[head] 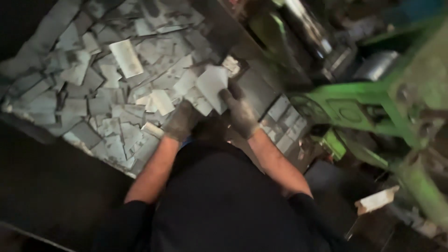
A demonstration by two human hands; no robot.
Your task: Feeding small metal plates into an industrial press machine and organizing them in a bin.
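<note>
Both my hands wear dark grey work gloves. My right hand (240,112) grips a flat, pale metal sheet piece (212,84) by its lower right edge, holding it above a heap of similar pieces. My left hand (182,121) rests lower left of that piece, fingers curled down among the loose plates; whether it grips one is unclear. The heap of several flat grey metal offcuts (116,84) fills a large bin on the left.
A green-painted machine frame (364,102) stands at the right, with a dark cylinder (375,65) behind it. Small stacked metal blanks (284,126) lie beside my right forearm. A pale scrap (378,199) lies on the dark floor at lower right.
</note>
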